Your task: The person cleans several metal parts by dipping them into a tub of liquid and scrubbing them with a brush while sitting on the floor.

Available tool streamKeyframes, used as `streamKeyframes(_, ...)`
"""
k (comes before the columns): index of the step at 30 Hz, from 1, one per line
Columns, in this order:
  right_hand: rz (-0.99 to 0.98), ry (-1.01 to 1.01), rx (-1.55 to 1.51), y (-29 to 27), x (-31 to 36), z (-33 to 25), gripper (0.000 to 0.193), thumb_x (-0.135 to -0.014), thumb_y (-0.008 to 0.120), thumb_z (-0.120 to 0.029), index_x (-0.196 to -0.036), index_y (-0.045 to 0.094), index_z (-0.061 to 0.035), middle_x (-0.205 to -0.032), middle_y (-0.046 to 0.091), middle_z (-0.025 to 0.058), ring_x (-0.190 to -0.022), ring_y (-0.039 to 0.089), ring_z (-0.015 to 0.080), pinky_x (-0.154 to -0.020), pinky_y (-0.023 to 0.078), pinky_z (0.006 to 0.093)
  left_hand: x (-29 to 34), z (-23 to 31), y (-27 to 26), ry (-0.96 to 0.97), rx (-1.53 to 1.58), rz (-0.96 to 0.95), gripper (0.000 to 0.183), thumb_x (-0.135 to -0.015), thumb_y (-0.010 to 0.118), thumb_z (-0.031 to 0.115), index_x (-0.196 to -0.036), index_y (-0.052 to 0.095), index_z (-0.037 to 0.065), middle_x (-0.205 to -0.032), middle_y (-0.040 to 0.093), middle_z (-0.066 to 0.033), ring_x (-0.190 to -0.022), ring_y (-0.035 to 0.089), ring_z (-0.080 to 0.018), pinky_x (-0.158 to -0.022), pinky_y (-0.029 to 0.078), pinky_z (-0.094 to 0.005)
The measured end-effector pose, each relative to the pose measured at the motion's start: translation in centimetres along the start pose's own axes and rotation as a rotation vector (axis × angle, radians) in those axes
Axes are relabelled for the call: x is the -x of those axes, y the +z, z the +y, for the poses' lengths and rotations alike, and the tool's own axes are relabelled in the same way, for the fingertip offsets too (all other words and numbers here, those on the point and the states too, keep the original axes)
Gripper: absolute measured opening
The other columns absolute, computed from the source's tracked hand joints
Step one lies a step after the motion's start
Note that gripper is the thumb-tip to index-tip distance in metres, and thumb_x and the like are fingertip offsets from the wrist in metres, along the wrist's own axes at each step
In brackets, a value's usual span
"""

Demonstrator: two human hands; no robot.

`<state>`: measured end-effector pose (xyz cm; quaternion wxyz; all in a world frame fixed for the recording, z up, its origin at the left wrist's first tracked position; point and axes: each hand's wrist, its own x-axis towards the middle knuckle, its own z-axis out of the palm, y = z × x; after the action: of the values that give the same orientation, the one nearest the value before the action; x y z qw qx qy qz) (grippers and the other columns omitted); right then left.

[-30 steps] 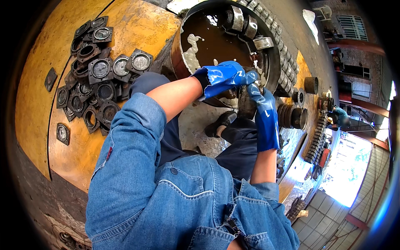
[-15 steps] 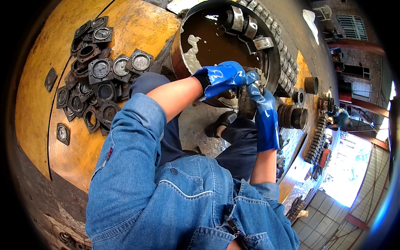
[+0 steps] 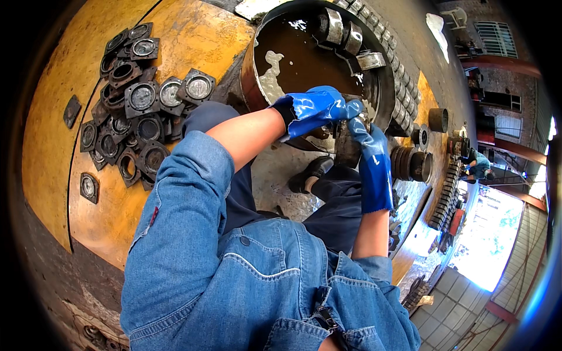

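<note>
Both of my hands wear shiny blue rubber gloves and meet at the near rim of a wide round tub [image 3: 250, 76] of murky brown liquid. A dark, wet metal piece [image 3: 348, 151] is between them, its exact kind partly hidden by the gloves. My left hand [image 3: 319, 109] reaches across from the left, its fingers closed at the top of the piece. Along the piece's right side, my right hand [image 3: 373, 153] grips it, fingertips close to those of the left. Several curved metal rings [image 3: 352, 38] rest inside the tub's far right side.
A heap of square metal flanges [image 3: 140, 96] lies on a yellow board [image 3: 193, 35] at left. Rows of metal rings [image 3: 404, 88] line the tub's right side. Short metal cylinders [image 3: 420, 165] stand farther right. Another person [image 3: 480, 166] bends down in the right background. My shoe [image 3: 313, 172] is below the tub.
My hands and the metal piece stay nearly in place. The person in the background has shifted slightly.
</note>
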<state>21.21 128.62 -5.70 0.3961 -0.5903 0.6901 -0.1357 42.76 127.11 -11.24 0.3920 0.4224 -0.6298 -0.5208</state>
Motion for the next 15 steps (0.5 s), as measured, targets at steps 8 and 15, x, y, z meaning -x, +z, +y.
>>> streamKeyframes(8, 0.021, -0.043, -0.160, 0.2, 1.1, 0.2, 0.049, -0.090, 0.079, -0.039, -0.117, 0.069, 0.0009, -0.099, 0.069, 0.0040, -0.085, 0.061, 0.0111, -0.075, 0.050, 0.0281, 1.7, 3.3, -1.6, -0.183, 0.079, -0.181, 0.067, -0.099, 0.052, 0.062, -0.092, 0.074, -0.001, -0.080, 0.069, -0.0141, -0.072, 0.059, -0.0216, -0.076, 0.049, -0.0354)
streamKeyframes(15, -0.006, 0.062, -0.429, -0.1, 3.1, -1.6, 0.069, -0.088, 0.080, -0.043, -0.136, 0.057, 0.0004, -0.114, 0.072, 0.0138, -0.101, 0.070, 0.0208, -0.092, 0.057, 0.0339, -1.0, 0.2, 2.8, -0.369, 0.844, -0.258, 0.049, -0.106, 0.055, 0.041, -0.142, 0.058, 0.008, -0.123, 0.070, -0.0106, -0.104, 0.069, -0.0191, -0.090, 0.056, -0.0330)
